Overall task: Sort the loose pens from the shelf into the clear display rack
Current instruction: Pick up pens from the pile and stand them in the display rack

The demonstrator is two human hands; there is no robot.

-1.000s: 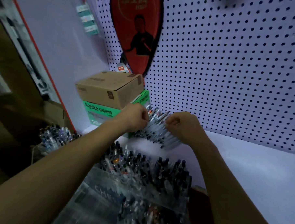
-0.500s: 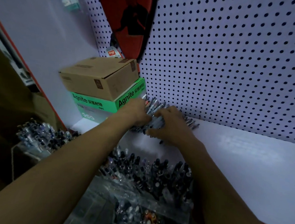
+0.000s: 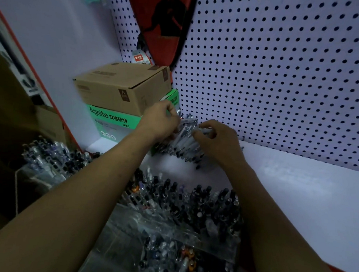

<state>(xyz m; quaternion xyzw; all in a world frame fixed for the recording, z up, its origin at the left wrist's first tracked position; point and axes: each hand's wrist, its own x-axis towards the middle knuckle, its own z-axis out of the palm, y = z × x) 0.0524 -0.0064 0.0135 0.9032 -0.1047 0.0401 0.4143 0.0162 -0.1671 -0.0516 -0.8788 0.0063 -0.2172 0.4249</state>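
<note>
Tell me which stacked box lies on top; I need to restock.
The brown cardboard box lies on top; the green Agnite box sits beneath it, left of the loose pens.

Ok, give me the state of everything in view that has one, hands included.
Left hand: curled on the pens, grip closed.
Right hand: curled on the pens, grip closed.
Pens: bunched in a pile on the shelf, between both hands.
Rack: on the near side of the pile, many pens standing upright in it.
Brown box: closed, stacked on the green box.
</note>
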